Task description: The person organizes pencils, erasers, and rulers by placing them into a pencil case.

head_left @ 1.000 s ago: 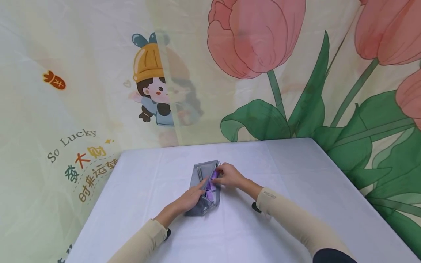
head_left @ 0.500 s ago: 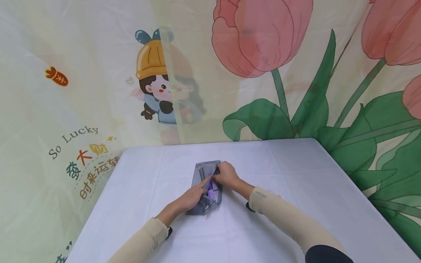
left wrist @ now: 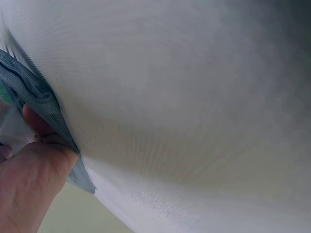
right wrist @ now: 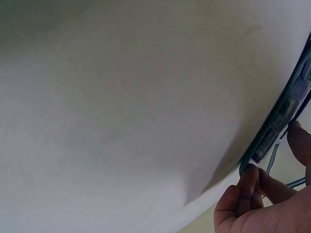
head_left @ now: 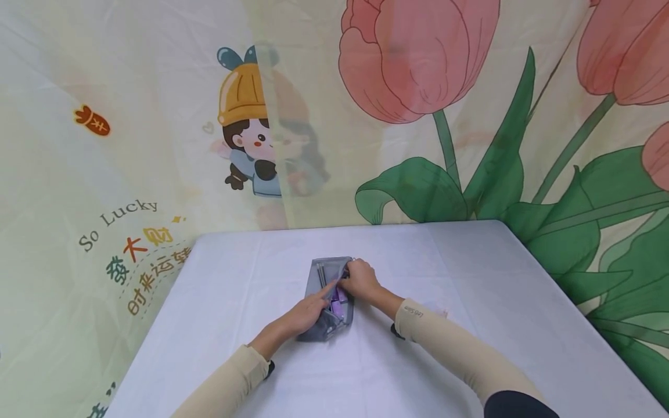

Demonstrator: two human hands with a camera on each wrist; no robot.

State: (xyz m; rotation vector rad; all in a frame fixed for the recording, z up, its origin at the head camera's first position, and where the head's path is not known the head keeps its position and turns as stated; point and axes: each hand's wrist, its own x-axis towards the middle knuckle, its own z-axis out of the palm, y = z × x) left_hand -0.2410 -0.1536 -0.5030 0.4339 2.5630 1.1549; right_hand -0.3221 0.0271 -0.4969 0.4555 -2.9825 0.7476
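Note:
A grey see-through mesh pouch [head_left: 317, 333] lies on the white table, its open side facing right. Slim dark sticks like pens [head_left: 321, 274] show through the mesh, and purple packets [head_left: 337, 306] show in the opening. My left hand [head_left: 303, 316] grips the pouch's near left part, index finger stretched along the opening. In the left wrist view, its fingers hold the folded mesh edge [left wrist: 48, 109]. At the far right corner, my right hand [head_left: 362, 280] pinches the pouch's edge. The right wrist view shows those fingertips at the dark rim [right wrist: 265, 133], beside a printed packet.
A white cloth covers the table [head_left: 251, 261], and its far edge meets a printed curtain [head_left: 324, 209] with tulips and a cartoon figure. Both forearms, in beige sleeves [head_left: 449, 342], reach in from the near side.
My right hand has moved slightly inward over the pouch opening, its fingers now bunched at the far right corner and covering part of the purple packets. The left hand keeps its hold.

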